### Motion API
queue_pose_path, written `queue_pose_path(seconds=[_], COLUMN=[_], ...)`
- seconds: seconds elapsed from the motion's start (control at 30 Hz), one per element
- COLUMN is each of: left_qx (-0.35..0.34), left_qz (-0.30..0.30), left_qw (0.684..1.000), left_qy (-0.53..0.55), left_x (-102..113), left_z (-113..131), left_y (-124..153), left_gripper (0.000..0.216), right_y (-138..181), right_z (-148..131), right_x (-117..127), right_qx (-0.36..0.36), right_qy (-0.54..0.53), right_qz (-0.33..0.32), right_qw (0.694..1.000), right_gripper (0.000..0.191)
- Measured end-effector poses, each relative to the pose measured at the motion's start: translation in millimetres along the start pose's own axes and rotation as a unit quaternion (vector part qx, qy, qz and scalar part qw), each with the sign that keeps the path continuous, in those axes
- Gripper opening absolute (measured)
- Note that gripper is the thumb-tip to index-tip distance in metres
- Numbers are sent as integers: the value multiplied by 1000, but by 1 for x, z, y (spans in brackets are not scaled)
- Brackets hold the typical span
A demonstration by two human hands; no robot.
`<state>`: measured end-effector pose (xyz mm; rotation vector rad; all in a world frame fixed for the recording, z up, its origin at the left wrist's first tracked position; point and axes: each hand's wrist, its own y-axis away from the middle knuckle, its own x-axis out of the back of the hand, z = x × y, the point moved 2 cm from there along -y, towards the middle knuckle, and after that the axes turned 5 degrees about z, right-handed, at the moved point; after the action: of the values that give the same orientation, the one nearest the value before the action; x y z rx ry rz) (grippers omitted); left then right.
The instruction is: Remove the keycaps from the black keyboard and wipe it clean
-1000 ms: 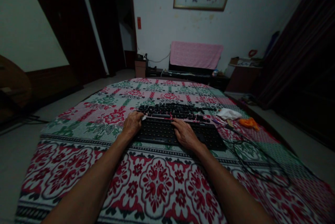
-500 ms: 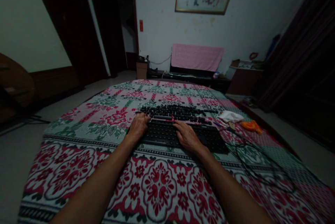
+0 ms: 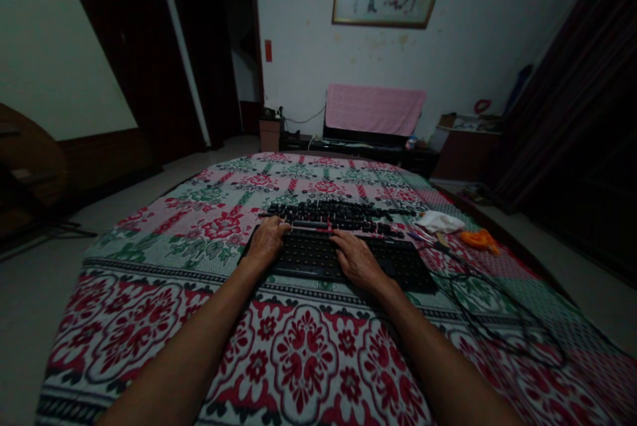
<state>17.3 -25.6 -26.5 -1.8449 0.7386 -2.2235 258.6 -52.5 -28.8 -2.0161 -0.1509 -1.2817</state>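
Observation:
A black keyboard base (image 3: 398,263) with its keycaps off lies across a surface covered by a red and green floral cloth (image 3: 298,359). Just beyond it is a heap of loose black keycaps (image 3: 343,212). My left hand (image 3: 267,240) rests on the keyboard's far left corner with its fingers curled under; whatever they hold is hidden. My right hand (image 3: 355,257) lies flat on the middle of the keyboard, fingers stretched toward its far edge, where a thin red strip shows.
Right of the keyboard lie a white rag (image 3: 438,220), an orange object (image 3: 476,239), some small tools and a looped black cable (image 3: 497,320). Against the far wall a pink cloth (image 3: 374,109) covers low furniture. Dark cabinets stand at right.
My left hand has slid right, from beside the keyboard's left end onto its far left corner; the white bit seen at its fingertips no longer shows. The right hand has hardly moved.

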Motion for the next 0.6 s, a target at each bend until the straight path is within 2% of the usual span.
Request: queue_pose_path(seconds=[0.13, 0.3, 0.37, 0.5, 0.6], left_qx=[61, 133, 112, 34, 64], left_qz=[11, 95, 107, 78, 85], left_qw=[998, 987, 988, 996, 994], left_qy=[-7, 2, 10, 15, 3], left_x=[7, 15, 14, 9, 9], left_z=[-23, -48, -47, -42, -49], left_y=[0, 2, 1, 0, 2], left_gripper=[36, 37, 36, 38, 39], right_y=[0, 1, 1, 0, 1], right_z=[1, 3, 3, 3, 2], right_x=[-1, -3, -4, -3, -2], right_qx=[2, 2, 0, 2, 4], right_qy=[-1, -2, 1, 2, 3], right_qz=[5, 8, 4, 4, 7], right_qw=[1000, 1000, 1000, 1000, 1000], right_gripper=[38, 38, 38, 38, 38])
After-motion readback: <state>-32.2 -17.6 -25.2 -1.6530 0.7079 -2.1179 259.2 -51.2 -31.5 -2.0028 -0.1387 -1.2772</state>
